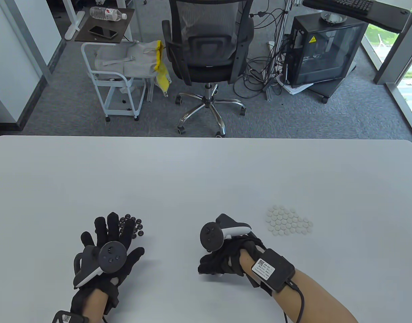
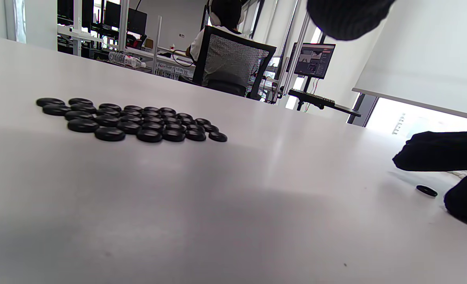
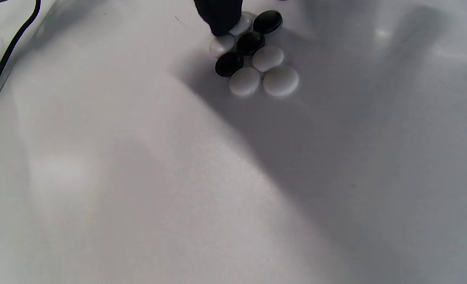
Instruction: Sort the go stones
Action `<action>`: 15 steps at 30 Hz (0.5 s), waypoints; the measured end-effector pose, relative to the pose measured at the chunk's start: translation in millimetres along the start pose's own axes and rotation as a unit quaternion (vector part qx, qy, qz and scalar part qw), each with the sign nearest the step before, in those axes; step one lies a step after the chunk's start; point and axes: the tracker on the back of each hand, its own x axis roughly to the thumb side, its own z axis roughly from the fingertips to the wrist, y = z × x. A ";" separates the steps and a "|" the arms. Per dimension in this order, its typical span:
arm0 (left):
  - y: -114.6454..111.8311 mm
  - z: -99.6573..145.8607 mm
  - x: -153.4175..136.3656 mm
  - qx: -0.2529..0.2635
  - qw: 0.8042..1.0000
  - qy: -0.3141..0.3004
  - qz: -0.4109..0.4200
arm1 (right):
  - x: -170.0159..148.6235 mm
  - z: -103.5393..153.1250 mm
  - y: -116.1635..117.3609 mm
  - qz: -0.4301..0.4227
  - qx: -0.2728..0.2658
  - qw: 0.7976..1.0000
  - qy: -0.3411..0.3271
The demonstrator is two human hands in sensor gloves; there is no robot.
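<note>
Beyond the white worktop [image 1: 206, 175], a black mesh office chair [image 1: 206, 50] stands on grey carpet [image 1: 343, 111]. To its left, a white cart [image 1: 115, 84] holds a grey bag [image 1: 125, 60]. A plastic water bottle [image 1: 108, 13] and a phone [image 1: 103, 32] lie on a small brown table [image 1: 125, 25]. A black computer case [image 1: 322, 50] stands at right amid tangled cables [image 1: 259, 74].

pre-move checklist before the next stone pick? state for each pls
1. Black pile holds only black stones: ok in the left wrist view.
2. White pile holds only white stones: ok in the table view.
3. Unsorted stones left: not ok, a mixed cluster of black and white stones lies under the right hand.
4. Right hand has one stone secured: cannot tell; a fingertip touches the cluster, the grip is hidden.
5. Left hand free: ok, its fingers lie straight beside the black pile and hold nothing.
6. Table between the cluster and both piles unobstructed: ok.
</note>
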 end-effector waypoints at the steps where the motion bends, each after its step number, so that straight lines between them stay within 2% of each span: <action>1: 0.0 0.1 -0.3 0.000 1.000 0.000 0.001 | 0.6 -3.3 -1.8 -0.007 -0.009 1.000 -0.005; 6: 0.1 0.0 -0.8 0.000 1.000 0.001 0.004 | 0.4 -21.7 -16.4 -0.021 -0.046 0.999 0.007; 9: -0.2 0.2 -0.4 -0.002 1.000 0.001 0.002 | -10.3 -28.2 -31.5 -0.035 -0.059 0.997 0.035; 15: 0.7 0.5 -1.3 0.003 1.000 0.000 0.004 | -55.6 -9.5 -50.5 -0.063 -0.075 0.988 0.121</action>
